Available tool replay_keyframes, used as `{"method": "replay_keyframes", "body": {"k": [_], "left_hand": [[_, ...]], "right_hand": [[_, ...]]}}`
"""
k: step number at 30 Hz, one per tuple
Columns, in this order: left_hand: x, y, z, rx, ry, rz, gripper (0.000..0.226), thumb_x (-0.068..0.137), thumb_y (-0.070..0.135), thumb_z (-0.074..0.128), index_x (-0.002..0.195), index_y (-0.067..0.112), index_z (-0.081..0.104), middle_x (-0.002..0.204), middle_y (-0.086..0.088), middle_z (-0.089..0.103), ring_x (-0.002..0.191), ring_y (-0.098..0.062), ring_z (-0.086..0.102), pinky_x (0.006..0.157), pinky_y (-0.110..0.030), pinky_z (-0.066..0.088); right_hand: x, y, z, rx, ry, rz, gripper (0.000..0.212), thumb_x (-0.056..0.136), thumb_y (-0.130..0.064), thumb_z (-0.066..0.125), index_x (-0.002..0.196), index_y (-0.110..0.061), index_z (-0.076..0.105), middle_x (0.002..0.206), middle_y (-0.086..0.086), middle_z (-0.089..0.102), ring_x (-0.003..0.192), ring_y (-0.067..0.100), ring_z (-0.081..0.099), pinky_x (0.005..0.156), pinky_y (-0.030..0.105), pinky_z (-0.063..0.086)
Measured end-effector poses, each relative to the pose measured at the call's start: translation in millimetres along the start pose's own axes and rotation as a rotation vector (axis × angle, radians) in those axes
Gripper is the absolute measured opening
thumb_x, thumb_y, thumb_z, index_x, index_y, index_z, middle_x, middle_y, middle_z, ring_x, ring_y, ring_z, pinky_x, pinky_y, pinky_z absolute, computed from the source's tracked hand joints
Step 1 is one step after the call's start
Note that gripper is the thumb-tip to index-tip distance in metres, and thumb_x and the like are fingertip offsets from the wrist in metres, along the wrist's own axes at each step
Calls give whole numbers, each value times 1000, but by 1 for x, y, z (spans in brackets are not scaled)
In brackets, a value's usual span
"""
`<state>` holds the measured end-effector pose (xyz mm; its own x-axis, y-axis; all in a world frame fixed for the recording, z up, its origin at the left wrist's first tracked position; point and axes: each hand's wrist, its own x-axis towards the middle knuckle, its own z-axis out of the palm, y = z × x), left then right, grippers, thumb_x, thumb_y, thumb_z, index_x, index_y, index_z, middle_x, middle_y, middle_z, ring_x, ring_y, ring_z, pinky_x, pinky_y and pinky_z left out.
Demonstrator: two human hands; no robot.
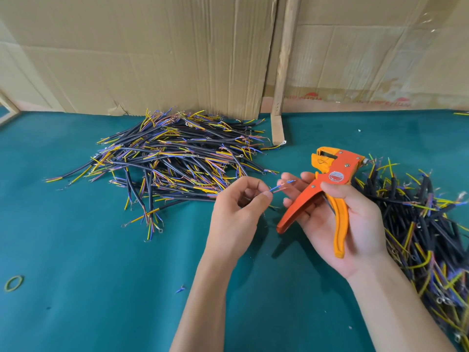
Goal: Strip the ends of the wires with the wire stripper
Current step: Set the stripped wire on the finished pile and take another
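**Q:** State the position of the work.

**A:** My left hand [237, 207] pinches one cable between thumb and forefinger. Its thin blue and red cores [281, 186] project to the right and lie against the fingertips [288, 177] of my right hand [355, 219]. That hand curls round the wire stripper [327, 189], thumb over the orange handle, fingers beneath. The tool's head points up and away, with its jaws above the cores, not on them.

**Q:** Failure modes?

**A:** As I judge it: the cores are fine and splayed, so one may miss the jaws and stay unstripped. Seated too deep, strands would likely be cut. A loose pinch would let the cable pull through instead of the insulation.

**Q:** Quantities?

**A:** One stripper. One cable in hand, with two cores visible. Two piles on the green table [76, 250]: the left pile [172, 158] beyond my left hand, the right pile [418, 224] just beside my right wrist. The cables in each are too many to count. One rubber band [14, 283] lies at the near left.
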<state>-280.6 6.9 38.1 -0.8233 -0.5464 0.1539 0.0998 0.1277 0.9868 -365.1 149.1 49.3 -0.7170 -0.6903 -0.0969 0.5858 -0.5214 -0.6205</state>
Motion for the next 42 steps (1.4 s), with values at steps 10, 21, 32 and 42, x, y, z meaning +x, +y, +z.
{"method": "replay_keyframes", "body": {"k": [10,21,32,42], "left_hand": [[1,-2,2,-20,97,-95,10,94,8,60,84,10,61,79,-11,71,60,-11,56,52,-12,40],[4,-9,-4,79,190,-4,15,93,16,67,81,22,74,62,12,61,58,-6,50,58,-23,42],[5,-11,-12,227,335,128,22,94,9,65,87,28,72,64,14,57,53,-7,38,52,-22,32],[4,-7,-15,246,422,89,20,92,5,67,87,22,77,78,8,71,64,-6,58,64,-25,46]], "right_hand": [[-1,6,6,-118,-17,30,55,67,-21,71,118,-3,56,127,29,66,105,39,69,78,39,60],[-1,8,6,-192,-9,37,57,67,-20,72,120,-3,57,123,30,67,104,40,71,76,40,61],[-9,-3,-2,-298,-77,161,46,76,-9,68,120,3,65,100,29,67,96,47,69,82,57,58],[-8,13,6,-456,-131,341,38,81,-12,70,117,1,68,93,28,65,73,39,65,69,50,57]]}}
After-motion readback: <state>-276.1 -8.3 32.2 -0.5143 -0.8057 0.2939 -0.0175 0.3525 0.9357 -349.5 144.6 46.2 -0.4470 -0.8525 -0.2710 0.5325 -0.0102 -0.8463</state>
